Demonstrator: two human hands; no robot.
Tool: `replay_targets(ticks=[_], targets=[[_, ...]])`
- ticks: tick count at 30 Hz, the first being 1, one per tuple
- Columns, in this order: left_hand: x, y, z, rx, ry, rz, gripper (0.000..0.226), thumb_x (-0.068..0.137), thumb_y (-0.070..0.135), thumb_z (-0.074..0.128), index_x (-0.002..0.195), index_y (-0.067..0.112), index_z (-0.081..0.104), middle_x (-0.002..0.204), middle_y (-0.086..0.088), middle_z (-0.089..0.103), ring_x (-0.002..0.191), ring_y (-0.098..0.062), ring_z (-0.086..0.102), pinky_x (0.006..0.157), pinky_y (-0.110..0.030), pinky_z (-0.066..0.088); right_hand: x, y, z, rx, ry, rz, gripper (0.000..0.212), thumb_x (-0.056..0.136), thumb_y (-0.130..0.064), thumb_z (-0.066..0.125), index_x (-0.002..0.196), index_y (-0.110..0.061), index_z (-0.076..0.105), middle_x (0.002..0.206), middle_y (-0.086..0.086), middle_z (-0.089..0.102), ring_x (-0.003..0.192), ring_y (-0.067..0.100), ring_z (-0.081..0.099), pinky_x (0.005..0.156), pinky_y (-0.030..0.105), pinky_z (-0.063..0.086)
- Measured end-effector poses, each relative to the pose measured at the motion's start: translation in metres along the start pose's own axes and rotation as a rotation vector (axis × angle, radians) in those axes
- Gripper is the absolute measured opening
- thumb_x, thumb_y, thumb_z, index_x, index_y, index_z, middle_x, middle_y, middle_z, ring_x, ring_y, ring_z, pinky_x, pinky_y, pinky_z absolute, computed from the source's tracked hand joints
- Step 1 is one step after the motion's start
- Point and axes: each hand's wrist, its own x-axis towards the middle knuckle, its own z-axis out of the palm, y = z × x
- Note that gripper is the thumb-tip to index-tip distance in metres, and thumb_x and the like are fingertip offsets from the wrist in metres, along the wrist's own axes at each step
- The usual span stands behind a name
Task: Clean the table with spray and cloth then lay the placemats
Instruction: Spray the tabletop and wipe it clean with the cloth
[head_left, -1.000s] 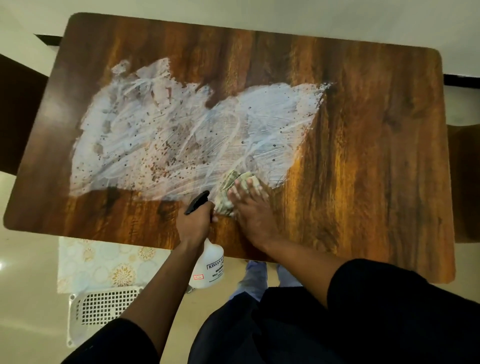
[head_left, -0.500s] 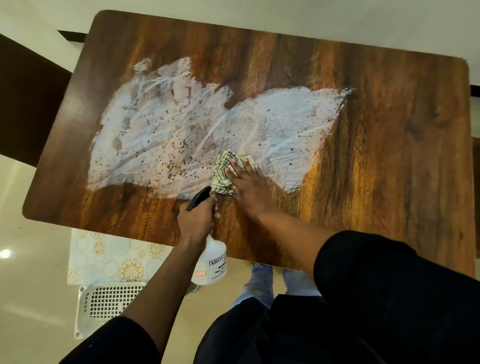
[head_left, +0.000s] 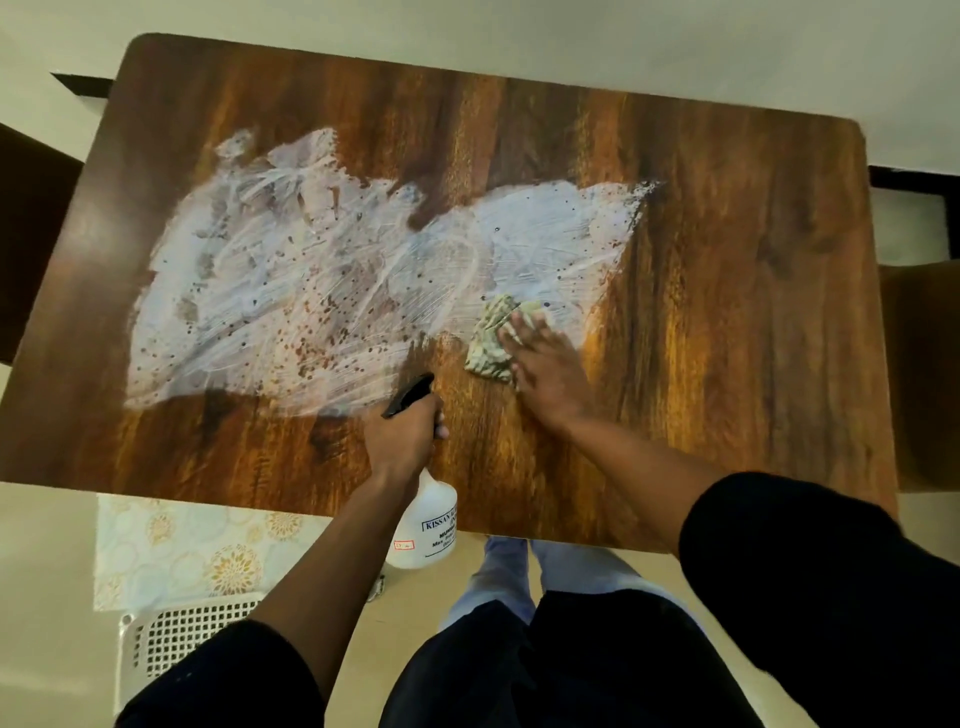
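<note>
1. Head view, the hands: the right hand (head_left: 545, 371) lies flat and spread on the cloth (head_left: 491, 343), palm pressing it to the table (head_left: 753, 312). I take the open palm as a way to push the whole wad down, not pinch it.
2. The left hand (head_left: 400, 441) is closed round the neck of the spray bottle (head_left: 426, 530), its black nozzle pointing out over the tabletop. The bottle body hangs at the near edge of the table. It seems kept there so another squirt is ready without putting anything down.
3. The cloth is a crumpled, pale, patterned rag. It sits at the near right fringe of the white smear (head_left: 337, 275), partly under the fingers (head_left: 524, 327).
4. The smear covers the left and middle of the wood, streaked with curved wipe marks and dotted with dark specks. The right part of the table shows bare, shiny grain.
5. By my reckoning the cleaning is only part done, since most of the film is not yet wiped off.
6. The placemats (head_left: 176, 551), pale with gold floral rounds, lie below the table's near left edge, above a white perforated basket (head_left: 171, 639). They are not laid yet, sensibly, while the top is wet.
</note>
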Motion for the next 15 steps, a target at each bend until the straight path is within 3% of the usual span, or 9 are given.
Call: replay_targets(ticks=[2, 6, 8, 10, 13, 15], targets=[[-0.001, 0.001, 0.009, 0.005, -0.017, 0.004, 0.019, 0.094, 0.013, 0.071, 0.078, 0.004, 0.074, 0.067, -0.009, 0.069, 0.043, -0.008, 0.055, 0.043, -0.023, 0.041, 0.004, 0.014, -0.008, -0.006, 0.014, 0.063, 0.054, 0.11, -0.031, 0.038, 0.162, -0.033, 0.022, 0.171, -0.008, 0.006, 0.159, 0.023, -0.002, 0.129, 0.048, 0.013], [-0.006, 0.003, 0.026, 0.037, -0.067, 0.025, 0.02, 0.097, 0.017, 0.071, 0.078, 0.017, 0.075, 0.063, -0.004, 0.069, 0.055, -0.019, 0.055, 0.06, -0.038, 0.041, -0.017, 0.012, 0.002, -0.025, 0.004, 0.008, 0.056, 0.109, -0.032, 0.039, 0.161, -0.034, 0.019, 0.171, -0.006, 0.006, 0.159, 0.025, -0.003, 0.129, 0.051, 0.012], [-0.007, 0.006, 0.036, 0.002, -0.083, 0.033, 0.007, 0.097, 0.018, 0.071, 0.095, 0.024, 0.075, 0.063, -0.002, 0.07, 0.064, -0.024, 0.059, 0.059, -0.038, 0.041, -0.041, 0.011, 0.013, -0.046, -0.008, -0.132, 0.059, 0.107, -0.029, 0.046, 0.161, -0.033, 0.023, 0.171, -0.004, 0.011, 0.159, 0.026, 0.001, 0.129, 0.053, 0.011], [-0.008, 0.01, 0.045, 0.001, -0.091, 0.013, 0.024, 0.094, 0.022, 0.071, 0.117, 0.019, 0.069, 0.067, -0.004, 0.073, 0.061, -0.022, 0.061, 0.053, -0.034, 0.042, -0.057, 0.021, 0.019, -0.063, -0.041, -0.297, 0.06, 0.105, -0.027, 0.051, 0.161, -0.031, 0.03, 0.171, -0.003, 0.017, 0.159, 0.027, 0.006, 0.128, 0.05, 0.01], [-0.01, 0.02, 0.061, 0.069, -0.094, 0.037, 0.019, 0.094, 0.019, 0.07, 0.097, 0.001, 0.078, 0.065, -0.01, 0.071, 0.053, -0.022, 0.051, 0.059, -0.038, 0.043, -0.051, 0.049, 0.008, -0.068, -0.069, -0.42, 0.059, 0.105, -0.026, 0.05, 0.16, -0.029, 0.033, 0.171, -0.003, 0.02, 0.159, 0.027, 0.009, 0.127, 0.049, 0.012], [-0.012, 0.027, 0.07, 0.078, -0.107, 0.03, 0.024, 0.097, 0.02, 0.07, 0.106, -0.001, 0.076, 0.065, -0.009, 0.07, 0.049, -0.018, 0.052, 0.051, -0.033, 0.041, -0.038, 0.061, -0.003, -0.044, -0.019, -0.333, 0.063, 0.102, -0.022, 0.054, 0.16, -0.03, 0.033, 0.17, -0.002, 0.021, 0.159, 0.028, 0.012, 0.127, 0.052, 0.015]])
